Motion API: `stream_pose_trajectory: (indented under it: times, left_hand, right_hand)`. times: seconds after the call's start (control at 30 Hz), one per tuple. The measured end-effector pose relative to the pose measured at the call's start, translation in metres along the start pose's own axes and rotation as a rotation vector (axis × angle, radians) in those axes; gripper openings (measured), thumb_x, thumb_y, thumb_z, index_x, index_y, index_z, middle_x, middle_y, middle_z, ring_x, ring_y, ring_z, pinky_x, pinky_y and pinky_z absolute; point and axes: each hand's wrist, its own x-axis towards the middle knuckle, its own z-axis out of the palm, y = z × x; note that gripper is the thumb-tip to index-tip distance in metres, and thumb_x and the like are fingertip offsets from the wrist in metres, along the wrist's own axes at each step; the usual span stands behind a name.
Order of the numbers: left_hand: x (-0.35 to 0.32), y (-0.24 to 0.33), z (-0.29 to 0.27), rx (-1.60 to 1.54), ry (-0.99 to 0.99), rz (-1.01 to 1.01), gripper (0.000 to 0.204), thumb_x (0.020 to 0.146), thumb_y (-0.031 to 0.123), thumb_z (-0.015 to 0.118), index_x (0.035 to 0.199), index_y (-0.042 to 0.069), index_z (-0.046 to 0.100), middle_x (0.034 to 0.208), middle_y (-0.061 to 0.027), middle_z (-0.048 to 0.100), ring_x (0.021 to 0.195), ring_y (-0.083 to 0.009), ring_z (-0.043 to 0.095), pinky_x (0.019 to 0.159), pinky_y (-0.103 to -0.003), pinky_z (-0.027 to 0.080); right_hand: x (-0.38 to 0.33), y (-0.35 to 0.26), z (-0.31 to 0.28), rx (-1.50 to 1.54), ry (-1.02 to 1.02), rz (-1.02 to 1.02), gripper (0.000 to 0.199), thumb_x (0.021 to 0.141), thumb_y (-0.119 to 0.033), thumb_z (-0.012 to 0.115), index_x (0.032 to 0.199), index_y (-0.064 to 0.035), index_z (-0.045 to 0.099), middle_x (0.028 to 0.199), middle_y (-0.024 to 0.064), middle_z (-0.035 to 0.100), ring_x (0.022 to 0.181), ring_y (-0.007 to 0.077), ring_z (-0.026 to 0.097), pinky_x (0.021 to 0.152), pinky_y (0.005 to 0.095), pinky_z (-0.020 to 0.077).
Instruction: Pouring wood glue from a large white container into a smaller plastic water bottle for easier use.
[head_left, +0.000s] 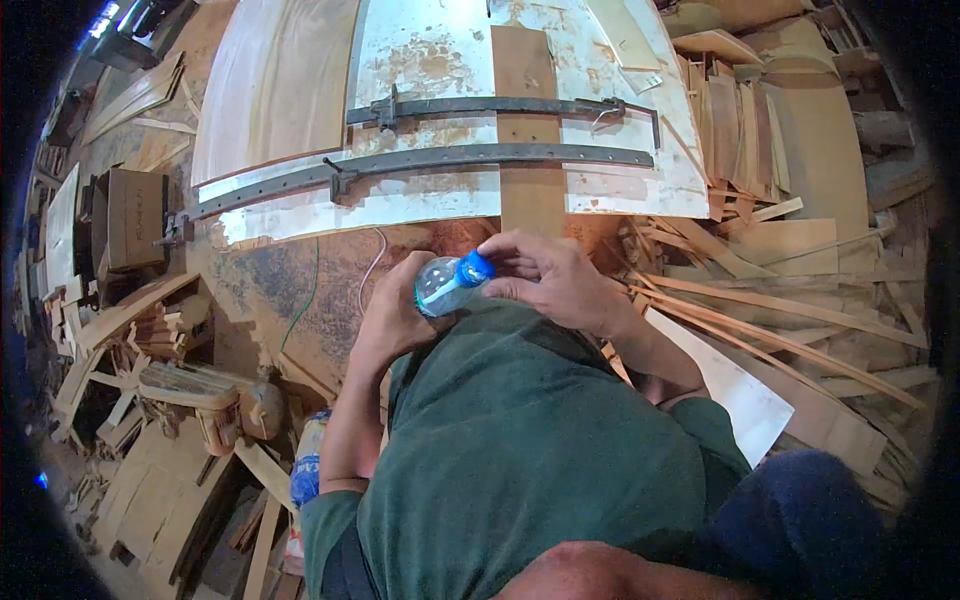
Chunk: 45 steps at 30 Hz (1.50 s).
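Observation:
In front of my belly I hold a clear plastic bottle (436, 287), tilted with its top toward the upper right. My left hand (393, 308) is wrapped round the side of its body. Something white and narrow shows inside, below the neck; I cannot make out what it is. A blue cap (474, 268) sits at the bottle's top. The fingers of my right hand (548, 276) are bent round this cap from the right, with the fingertips partly hidden.
A white, stained worktable (430, 205) stands ahead, bearing two long metal bar clamps (450, 158), a wide wooden panel (275, 85) and a brown board (530, 190). Thin wood strips (770, 320) are heaped at right. Wood offcuts (165, 490) and a cardboard box (135, 220) lie at left.

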Motion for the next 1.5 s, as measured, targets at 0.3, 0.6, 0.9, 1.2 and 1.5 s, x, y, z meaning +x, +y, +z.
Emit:
stream_pose_trajectory:
  times: [0.3, 0.6, 0.9, 1.2, 1.5]
  left_hand:
    - [0.005, 0.0, -0.005, 0.074, -0.006, 0.041, 0.057, 0.065, 0.015, 0.084, 0.115, 0.003, 0.059, 0.104, -0.0199, 0.067, 0.101, -0.0405, 0.065, 0.085, -0.046, 0.053]
    - [0.01, 0.004, -0.007, 0.102, -0.051, 0.011, 0.053, 0.063, 0.01, 0.082, 0.111, 0.003, 0.06, 0.103, -0.0199, 0.068, 0.1, -0.0396, 0.066, 0.085, -0.044, 0.053]
    - [0.012, 0.003, -0.007, 0.143, -0.094, 0.062, 0.05, 0.062, 0.009, 0.08, 0.108, 0.005, 0.059, 0.101, -0.0191, 0.066, 0.1, -0.0405, 0.064, 0.085, -0.046, 0.052]
    - [0.013, 0.008, -0.013, 0.21, -0.179, 0.079, 0.051, 0.06, 0.009, 0.077, 0.108, 0.004, 0.058, 0.101, -0.0203, 0.066, 0.099, -0.0422, 0.063, 0.084, -0.047, 0.052]
    - [0.027, 0.002, -0.023, 0.28, -0.322, 0.105, 0.053, 0.06, 0.009, 0.077, 0.109, 0.004, 0.057, 0.098, -0.0196, 0.066, 0.094, -0.0435, 0.065, 0.08, -0.049, 0.053]
  right_hand:
    - [0.01, -0.021, -0.007, -0.451, -0.01, -0.363, 0.036, 0.085, -0.001, 0.072, 0.12, -0.0017, 0.063, 0.114, 0.0158, 0.069, 0.1, 0.0297, 0.07, 0.084, 0.0364, 0.0574]
    - [0.017, -0.028, -0.015, -0.766, -0.111, -0.485, 0.029, 0.089, -0.006, 0.063, 0.118, -0.0008, 0.06, 0.101, 0.0182, 0.067, 0.096, 0.0349, 0.068, 0.083, 0.042, 0.0552]
    - [0.027, -0.027, -0.02, -0.989, -0.264, -0.442, 0.03, 0.097, -0.031, 0.06, 0.086, -0.003, 0.056, 0.082, 0.0158, 0.062, 0.078, 0.0333, 0.066, 0.07, 0.0439, 0.053]
    - [0.028, -0.005, -0.018, -1.033, -0.17, -0.537, 0.043, 0.098, -0.044, 0.056, 0.077, -0.0062, 0.051, 0.07, 0.0123, 0.055, 0.064, 0.0317, 0.06, 0.06, 0.0417, 0.0477]
    - [0.037, 0.035, -0.016, -0.826, -0.2, -0.531, 0.049, 0.101, -0.047, 0.051, 0.073, -0.0067, 0.05, 0.06, 0.0117, 0.05, 0.054, 0.0284, 0.049, 0.054, 0.0369, 0.0423]
